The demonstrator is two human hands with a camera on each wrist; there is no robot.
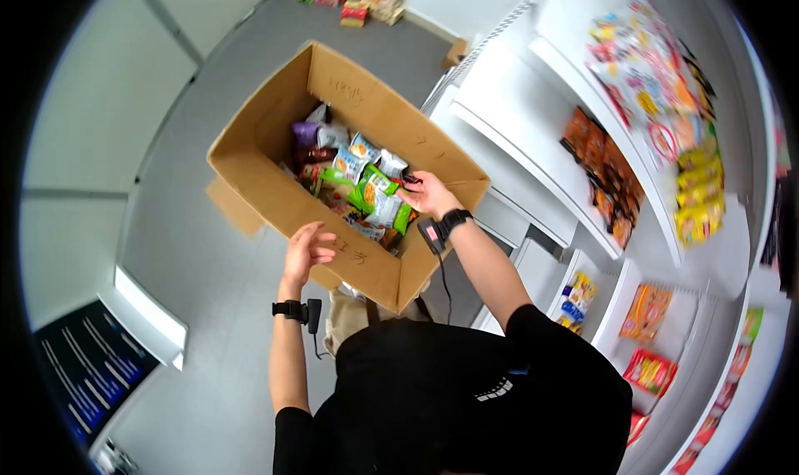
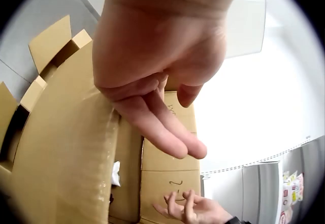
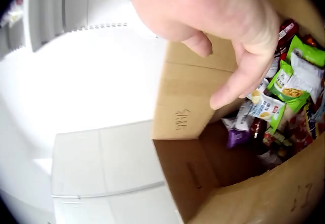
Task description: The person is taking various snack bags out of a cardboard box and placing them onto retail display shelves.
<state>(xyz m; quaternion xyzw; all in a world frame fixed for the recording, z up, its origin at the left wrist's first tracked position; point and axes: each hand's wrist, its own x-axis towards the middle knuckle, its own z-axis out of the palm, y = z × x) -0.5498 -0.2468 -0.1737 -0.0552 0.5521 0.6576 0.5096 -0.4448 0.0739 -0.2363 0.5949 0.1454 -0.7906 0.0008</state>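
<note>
A large open cardboard box (image 1: 279, 196) holds a heap of snack packets in several colours. My right hand (image 1: 430, 196) is over the box's right side, its fingers loosely bent with nothing in them. A green snack packet (image 1: 366, 190) and a white-and-green one (image 1: 386, 208) lie just by its fingertips in the head view. In the right wrist view, a purple packet (image 3: 237, 138) sits deeper in the box. My left hand (image 1: 308, 253) hovers at the near wall of the box, fingers loosely curled and holding nothing.
White shelves (image 1: 508, 84) run along the right, with brown snack packets (image 1: 603, 175), yellow packets (image 1: 699, 192) and red packets (image 1: 651, 372). More packages (image 1: 379, 2) lie on the floor by the far wall. A dark panel with text (image 1: 91, 371) stands at lower left.
</note>
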